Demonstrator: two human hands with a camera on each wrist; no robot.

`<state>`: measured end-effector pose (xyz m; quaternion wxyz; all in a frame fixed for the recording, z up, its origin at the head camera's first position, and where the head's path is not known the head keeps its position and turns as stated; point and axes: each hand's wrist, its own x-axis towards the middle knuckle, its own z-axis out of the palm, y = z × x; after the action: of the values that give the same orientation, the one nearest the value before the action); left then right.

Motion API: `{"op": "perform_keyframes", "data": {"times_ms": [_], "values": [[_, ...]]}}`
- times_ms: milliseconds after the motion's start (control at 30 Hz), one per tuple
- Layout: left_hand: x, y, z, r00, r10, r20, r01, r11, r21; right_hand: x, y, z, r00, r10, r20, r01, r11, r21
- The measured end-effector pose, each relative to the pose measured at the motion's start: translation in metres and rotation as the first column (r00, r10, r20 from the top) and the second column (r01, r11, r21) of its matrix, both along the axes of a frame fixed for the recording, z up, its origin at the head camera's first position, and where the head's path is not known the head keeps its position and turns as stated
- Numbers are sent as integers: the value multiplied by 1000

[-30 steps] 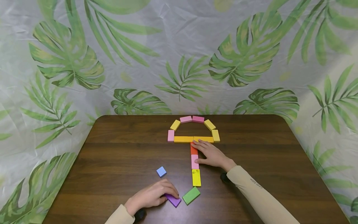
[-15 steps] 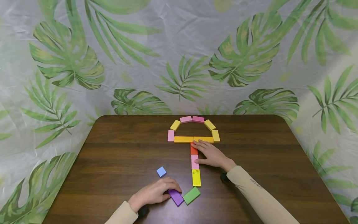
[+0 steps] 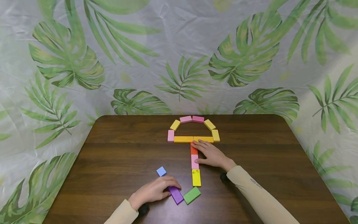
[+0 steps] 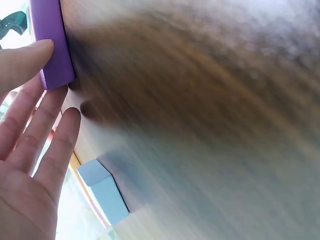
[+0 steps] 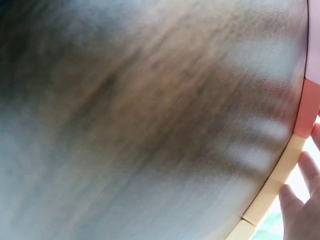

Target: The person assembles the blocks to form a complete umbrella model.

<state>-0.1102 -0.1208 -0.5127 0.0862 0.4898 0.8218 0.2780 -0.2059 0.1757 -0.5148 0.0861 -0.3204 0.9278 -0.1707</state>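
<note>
My left hand [image 3: 157, 189] pinches the upper end of a purple block [image 3: 176, 196] on the table, thumb on its left side. The left wrist view shows the thumb against that purple block [image 4: 54, 30], other fingers extended past its end. The block's lower corner meets a green block [image 3: 192, 195], forming a V. My right hand [image 3: 213, 154] rests with fingers spread over a red block [image 3: 194, 151], its fingertips at an orange block [image 3: 207, 138] and thumb on a pink block [image 3: 195, 166]. Below that pink block lies a yellow block [image 3: 196, 178].
A small blue block [image 3: 161, 171] lies just above my left hand. Pink and yellow blocks form an arch over two orange blocks at the back, including a dark pink block [image 3: 198, 119]. The wooden table [image 3: 126, 155] ends at a leaf-patterned cloth [image 3: 181, 37].
My left hand has shifted the purple block slightly right and upward, so it now touches the green block. The green block moved very slightly right. My right hand stays put.
</note>
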Motion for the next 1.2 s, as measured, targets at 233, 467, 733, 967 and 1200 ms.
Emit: {"op": "perform_keyframes", "data": {"times_ms": [233, 467, 733, 967, 1200], "values": [[-2, 0, 0, 1000, -7, 9, 7, 999, 31, 0, 0, 1, 1000, -6, 8, 6, 1000, 6], [-8, -11, 8, 997, 77, 25, -78, 996, 45, 0, 0, 2, 1000, 1, 6, -1, 1000, 0], [-22, -34, 14, 974, 228, -6, -228, 974, 2, 0, 0, 1, 1000, 1, 11, -1, 1000, 2], [-26, -43, 9, 967, 256, -8, -256, 965, -57, -1, 0, 0, 1000, 2, 17, -2, 1000, 10], [-26, -38, 3, 965, 259, -29, -260, 966, -19, -1, 1, 0, 1000, 3, 17, -3, 1000, 1]]}}
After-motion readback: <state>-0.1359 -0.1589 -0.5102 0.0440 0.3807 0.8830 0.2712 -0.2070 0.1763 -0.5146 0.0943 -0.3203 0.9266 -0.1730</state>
